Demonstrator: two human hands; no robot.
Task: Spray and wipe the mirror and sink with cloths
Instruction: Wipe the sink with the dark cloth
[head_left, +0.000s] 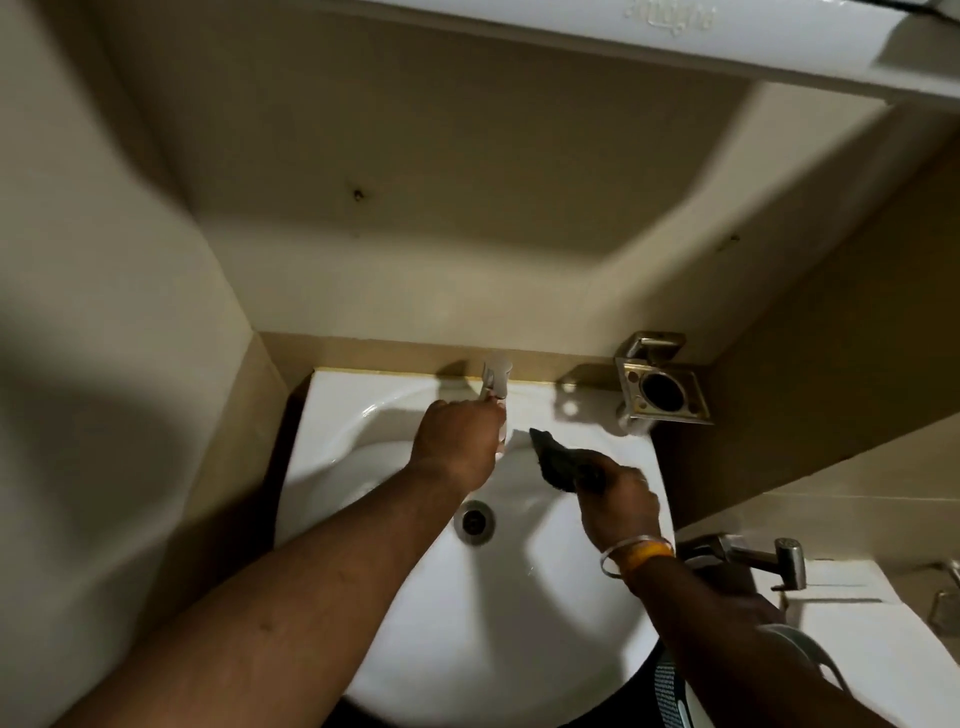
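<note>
Sink (519, 623), tap (496, 382), dark cloth (558, 462).
Left hand (457, 441) is gripping the tap, likely steadying; right hand (618, 501) is clutching the cloth, nearing the basin's back rim.
</note>
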